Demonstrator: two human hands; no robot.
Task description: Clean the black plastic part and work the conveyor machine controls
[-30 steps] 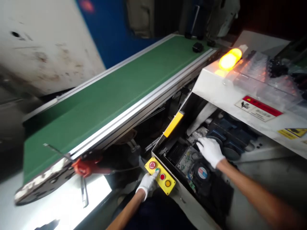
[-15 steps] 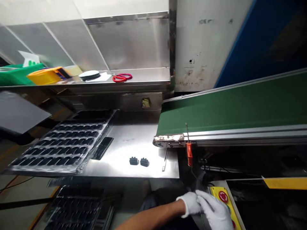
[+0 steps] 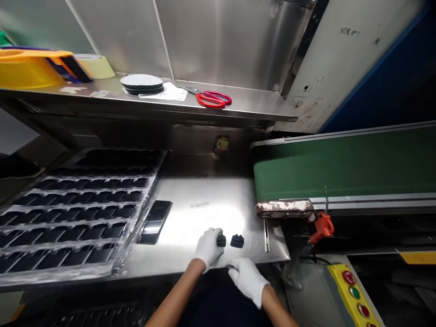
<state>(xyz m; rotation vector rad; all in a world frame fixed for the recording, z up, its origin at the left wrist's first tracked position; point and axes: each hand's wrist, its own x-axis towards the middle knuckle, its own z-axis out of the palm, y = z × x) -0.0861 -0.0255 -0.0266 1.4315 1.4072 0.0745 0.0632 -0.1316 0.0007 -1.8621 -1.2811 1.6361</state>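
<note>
My left hand (image 3: 208, 248), in a white glove, has its fingers closed around the near side of a small black block (image 3: 221, 240) on the steel table (image 3: 190, 195). Just right of it sits a second small black block (image 3: 237, 241) with a knobbed top, untouched. My right hand (image 3: 249, 280), also gloved in white, is at the table's front edge below the second block. Its thumb and fingers are drawn together; anything between them is too small to make out. A thin metal tool (image 3: 266, 235) lies to the right of the blocks.
At left lies a plastic tray (image 3: 68, 272) of black parts, with a phone (image 3: 155, 222) beside it. A green conveyor belt (image 3: 340, 163) stands right, an orange-handled tool (image 3: 322, 227) at its edge. Scissors (image 3: 214, 99) lie on the shelf; a yellow button box (image 3: 354, 290) is lower right.
My hands have moved left from beside the yellow button box to the table's front edge and come apart. My left hand has taken hold of the left black block. The view has shifted.
</note>
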